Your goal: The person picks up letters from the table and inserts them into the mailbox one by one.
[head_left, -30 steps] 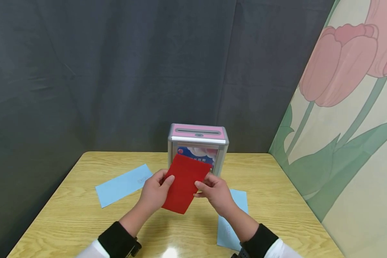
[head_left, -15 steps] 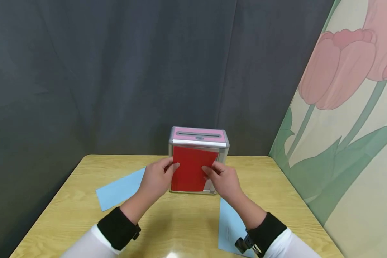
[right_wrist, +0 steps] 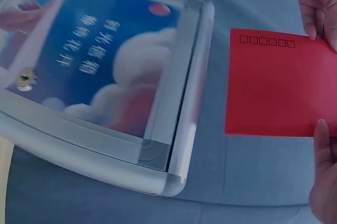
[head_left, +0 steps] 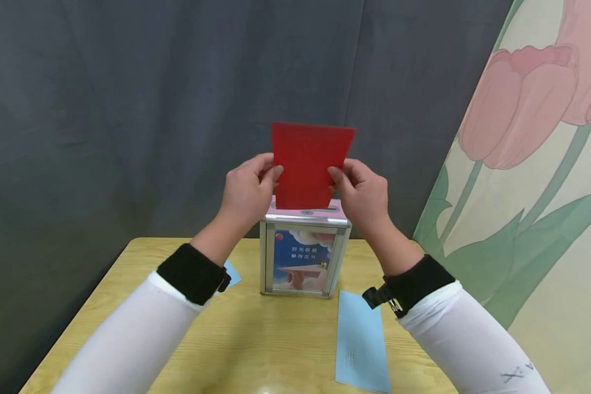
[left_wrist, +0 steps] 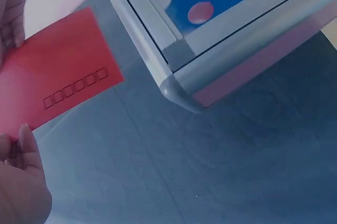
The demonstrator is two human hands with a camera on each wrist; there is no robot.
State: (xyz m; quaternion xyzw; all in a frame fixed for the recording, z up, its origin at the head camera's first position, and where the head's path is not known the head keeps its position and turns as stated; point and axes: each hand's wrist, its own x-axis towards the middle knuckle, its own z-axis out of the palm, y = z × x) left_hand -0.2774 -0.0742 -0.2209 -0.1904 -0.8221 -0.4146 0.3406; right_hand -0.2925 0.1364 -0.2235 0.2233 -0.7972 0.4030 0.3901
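Both hands hold up a red envelope (head_left: 309, 164), which shows a row of small printed squares in the wrist views. My left hand (head_left: 248, 189) pinches its left edge between thumb and fingers. On the opposite edge, my right hand (head_left: 361, 191) pinches it the same way. The envelope stands roughly upright, and its lower edge overlaps the slot in the pink top of a silver-framed letter box (head_left: 302, 262) in the head view. From the right wrist, a gap shows between the envelope (right_wrist: 279, 87) and the box (right_wrist: 181, 113).
A light blue envelope (head_left: 361, 345) lies on the wooden table (head_left: 271, 345) at the right front. Another blue envelope (head_left: 232, 273) is mostly hidden behind the left forearm. A dark curtain (head_left: 177, 109) hangs behind the table, with a tulip-patterned wall (head_left: 522, 164) at right.
Both hands have lifted the red envelope from in front of the letter box to above its top. It was tilted a second ago and now stands straighter. The box's front picture is uncovered.
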